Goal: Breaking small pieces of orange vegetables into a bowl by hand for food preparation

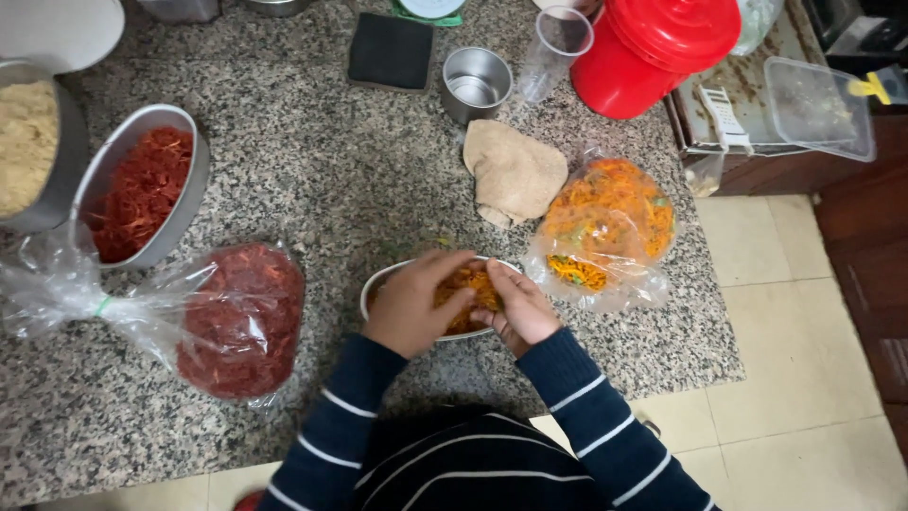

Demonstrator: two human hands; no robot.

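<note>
Hands at work in the steel bowl [378, 281]: my left hand [413, 305] and right hand [517, 309] both pinch orange shreds [470, 281], so next I'd judge a careful lift toward the open bag [605, 232] just right of the bowl

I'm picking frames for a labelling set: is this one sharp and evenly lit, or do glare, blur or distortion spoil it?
Head view: mostly sharp and evenly lit; both hands, left hand and right hand, are slightly soft over the steel bowl. Glare streaks the bag of red shreds; a soft shadow falls on the granite counter below the bowl; wide-angle bending shows at the edges.
</note>
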